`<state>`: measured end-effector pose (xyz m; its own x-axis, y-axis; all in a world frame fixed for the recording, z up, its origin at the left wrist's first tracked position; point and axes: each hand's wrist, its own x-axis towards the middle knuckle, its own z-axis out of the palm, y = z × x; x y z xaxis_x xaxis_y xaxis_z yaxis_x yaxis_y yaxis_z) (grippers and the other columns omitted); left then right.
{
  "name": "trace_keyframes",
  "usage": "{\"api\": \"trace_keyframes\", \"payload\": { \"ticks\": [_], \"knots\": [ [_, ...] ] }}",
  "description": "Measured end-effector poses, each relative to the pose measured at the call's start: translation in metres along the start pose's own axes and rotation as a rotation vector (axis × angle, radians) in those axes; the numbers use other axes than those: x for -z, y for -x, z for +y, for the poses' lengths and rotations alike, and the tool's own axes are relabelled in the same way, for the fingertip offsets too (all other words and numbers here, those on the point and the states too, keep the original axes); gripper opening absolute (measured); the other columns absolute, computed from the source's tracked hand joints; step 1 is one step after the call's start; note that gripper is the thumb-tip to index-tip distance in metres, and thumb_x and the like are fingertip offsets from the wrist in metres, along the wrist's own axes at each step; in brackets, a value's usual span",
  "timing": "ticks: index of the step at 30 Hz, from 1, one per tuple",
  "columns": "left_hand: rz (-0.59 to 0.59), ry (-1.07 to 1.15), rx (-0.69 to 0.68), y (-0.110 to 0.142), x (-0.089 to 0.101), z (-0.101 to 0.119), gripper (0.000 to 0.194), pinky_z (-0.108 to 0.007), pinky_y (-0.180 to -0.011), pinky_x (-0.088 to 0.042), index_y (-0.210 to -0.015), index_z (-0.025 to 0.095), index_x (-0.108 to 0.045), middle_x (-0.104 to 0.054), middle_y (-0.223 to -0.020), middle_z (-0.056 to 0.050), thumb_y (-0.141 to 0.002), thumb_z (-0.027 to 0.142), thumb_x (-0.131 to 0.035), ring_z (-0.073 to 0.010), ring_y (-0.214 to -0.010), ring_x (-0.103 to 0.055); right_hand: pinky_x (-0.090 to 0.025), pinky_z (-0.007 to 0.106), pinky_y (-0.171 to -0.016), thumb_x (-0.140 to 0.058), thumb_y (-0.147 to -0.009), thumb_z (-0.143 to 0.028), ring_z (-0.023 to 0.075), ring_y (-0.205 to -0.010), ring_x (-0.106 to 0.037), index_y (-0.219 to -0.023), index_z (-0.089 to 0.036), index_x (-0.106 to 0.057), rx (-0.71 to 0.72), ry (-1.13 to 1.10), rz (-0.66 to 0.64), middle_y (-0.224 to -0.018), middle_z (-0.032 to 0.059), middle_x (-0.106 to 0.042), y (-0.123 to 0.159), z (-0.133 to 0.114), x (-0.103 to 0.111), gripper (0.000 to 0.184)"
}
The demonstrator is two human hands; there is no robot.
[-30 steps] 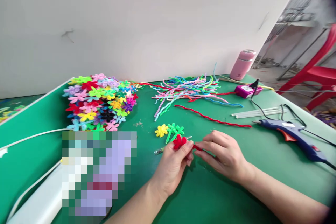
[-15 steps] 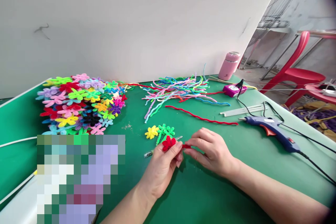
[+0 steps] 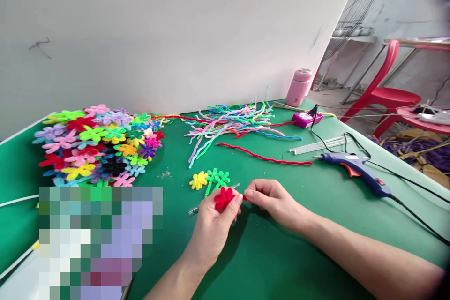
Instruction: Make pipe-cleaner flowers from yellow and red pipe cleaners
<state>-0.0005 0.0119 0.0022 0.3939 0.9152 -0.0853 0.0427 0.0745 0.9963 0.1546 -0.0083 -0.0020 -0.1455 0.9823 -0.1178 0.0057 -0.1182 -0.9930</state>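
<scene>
A red pipe-cleaner flower (image 3: 224, 198) is pinched between the thumb and fingers of my left hand (image 3: 214, 225), its petals facing up. My right hand (image 3: 272, 199) is closed at the flower's right, its fingertips gripping the short red stem (image 3: 245, 198). Just beyond my left hand lie a yellow flower (image 3: 198, 181) and green pipe-cleaner flowers (image 3: 221, 178). A clear pen-like tube (image 3: 193, 211) is partly hidden beneath my left hand. Farther back, one red pipe cleaner (image 3: 263, 154) stretches across the green table (image 3: 274, 258).
Many colored flowers (image 3: 91, 145) are heaped at the left. Loose pipe cleaners (image 3: 232, 122) lie at the back. On the right are a blue glue gun (image 3: 355, 168) with a black cord, clear glue sticks (image 3: 319, 144), a magenta box (image 3: 307, 119) and a pink flask (image 3: 298, 86).
My right hand's fingers have curled in more tightly at the stem. The red flower has turned slightly in my left hand. The whole view has shifted a little.
</scene>
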Motion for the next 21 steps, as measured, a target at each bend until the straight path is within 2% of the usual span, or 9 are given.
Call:
{"api": "trace_keyframes", "payload": {
  "ticks": [4,7,9,12,15,18,21],
  "knots": [
    [0.003,-0.138,-0.080,0.000,0.002,0.008,0.022,-0.021,-0.052,-0.033,-0.063,0.018,-0.053,-0.045,-0.056,0.003,-0.081,0.029,-0.054,-0.0103,-0.054,-0.040,-0.008,0.020,-0.041,-0.063,-0.069,-0.033,0.0038,-0.044,-0.018,-0.060,-0.014,-0.047,-0.265,-0.445,-0.067,-0.051,-0.0078,-0.033,-0.002,-0.003,-0.002,0.026],
    [-0.008,-0.134,-0.086,0.000,0.002,0.011,0.021,-0.021,-0.052,-0.034,-0.061,0.017,-0.054,-0.046,-0.055,0.003,-0.079,0.028,-0.057,-0.0103,-0.053,-0.041,-0.006,0.020,-0.041,-0.063,-0.066,-0.028,0.0032,-0.044,-0.018,-0.059,-0.014,-0.046,-0.354,-0.607,-0.123,-0.052,-0.0068,-0.035,-0.002,-0.004,-0.002,0.023],
    [0.001,-0.064,-0.045,-0.001,0.002,0.009,0.019,-0.021,-0.053,-0.035,-0.062,0.017,-0.057,-0.048,-0.055,0.003,-0.077,0.028,-0.060,-0.0103,-0.053,-0.042,-0.006,0.019,-0.041,-0.064,-0.066,-0.027,0.0031,-0.044,-0.019,-0.060,-0.014,-0.046,-0.352,-0.636,-0.137,-0.054,-0.0061,-0.036,-0.001,-0.003,-0.003,0.023],
    [0.052,0.184,0.072,-0.004,0.001,0.004,0.014,-0.021,-0.053,-0.037,-0.065,0.016,-0.061,-0.052,-0.055,0.002,-0.073,0.027,-0.065,-0.0102,-0.054,-0.045,-0.007,0.019,-0.041,-0.067,-0.067,-0.029,0.0031,-0.045,-0.022,-0.062,-0.014,-0.047,-0.306,-0.674,-0.128,-0.055,-0.0055,-0.038,0.001,-0.001,-0.006,0.025],
    [0.052,0.418,0.171,-0.006,0.001,0.002,0.013,-0.020,-0.053,-0.037,-0.065,0.014,-0.063,-0.055,-0.058,0.001,-0.070,0.024,-0.068,-0.0096,-0.057,-0.046,-0.009,0.019,-0.041,-0.067,-0.069,-0.035,0.0033,-0.045,-0.023,-0.062,-0.014,-0.048,-0.241,-0.576,-0.120,-0.054,-0.0058,-0.038,0.002,-0.001,-0.010,0.029],
    [0.016,0.511,0.201,-0.007,0.002,0.003,0.013,-0.019,-0.051,-0.036,-0.064,0.013,-0.063,-0.053,-0.058,0.001,-0.073,0.023,-0.066,-0.0079,-0.056,-0.045,-0.011,0.020,-0.041,-0.062,-0.073,-0.042,0.0036,-0.044,-0.024,-0.062,-0.013,-0.050,-0.201,-0.423,-0.070,-0.051,-0.0064,-0.038,0.002,-0.002,-0.011,0.033],
    [-0.009,0.529,0.208,-0.005,0.001,0.006,0.014,-0.018,-0.050,-0.035,-0.066,0.013,-0.062,-0.051,-0.057,0.001,-0.076,0.023,-0.064,-0.0071,-0.054,-0.043,-0.014,0.019,-0.042,-0.060,-0.075,-0.045,0.0038,-0.045,-0.028,-0.075,-0.012,-0.056,-0.152,-0.348,0.008,-0.058,-0.0051,-0.042,0.000,-0.004,-0.008,0.032]
  ]
}}
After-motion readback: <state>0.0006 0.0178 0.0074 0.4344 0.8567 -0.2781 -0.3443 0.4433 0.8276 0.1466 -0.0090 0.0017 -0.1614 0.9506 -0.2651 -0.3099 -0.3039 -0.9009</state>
